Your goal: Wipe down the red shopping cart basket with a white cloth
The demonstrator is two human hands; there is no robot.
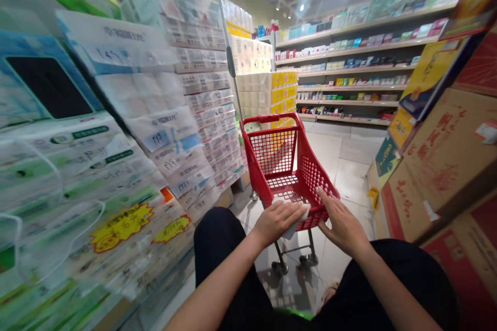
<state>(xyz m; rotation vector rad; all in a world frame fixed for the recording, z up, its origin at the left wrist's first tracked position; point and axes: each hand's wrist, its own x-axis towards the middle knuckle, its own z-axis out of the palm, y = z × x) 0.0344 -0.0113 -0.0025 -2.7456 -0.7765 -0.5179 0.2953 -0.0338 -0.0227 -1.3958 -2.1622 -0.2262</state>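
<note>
A red plastic shopping cart [310, 171] with lattice walls stands just ahead, its basket holding nothing that I can see. My left hand [280, 220] lies over a white cloth or tissue [289, 231] and presses it on the cart's near rim, fingers together. On the right near corner, my right hand [344, 221] rests against the cart's side, fingers stretched and thumb apart, with nothing in it. A thin metal pole [222, 10] with a dark grip rises from the cart's far left corner.
Tall stacks of wrapped tissue packs [205, 108] stand close on the left, with a dark phone-like device [50, 87] on them. Cardboard boxes [446, 150] line the right. Stocked shelves [345, 72] fill the back, beyond a tiled floor [349, 165].
</note>
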